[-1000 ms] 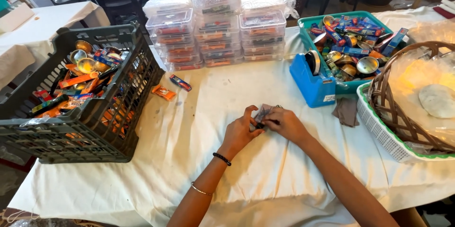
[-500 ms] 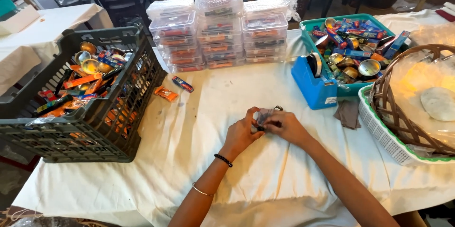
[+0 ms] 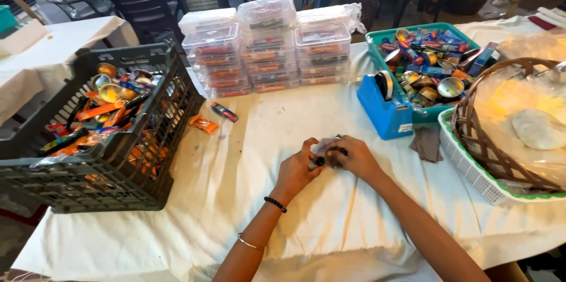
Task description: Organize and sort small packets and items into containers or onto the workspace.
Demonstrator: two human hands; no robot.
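Left hand [image 3: 296, 167] and right hand [image 3: 354, 156] meet mid-table, fingers pinched together on a small grey crinkled packet [image 3: 323, 147], perhaps foil; dark plastic crate [image 3: 147, 158] stands left.

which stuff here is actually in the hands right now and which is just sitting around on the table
In hand:
left hand and right hand, both on a small grey packet

Lying about:
grey crate of wrappers and tins
stacked clear boxes
blue tape dispenser
teal tray
wicker basket
orange packet
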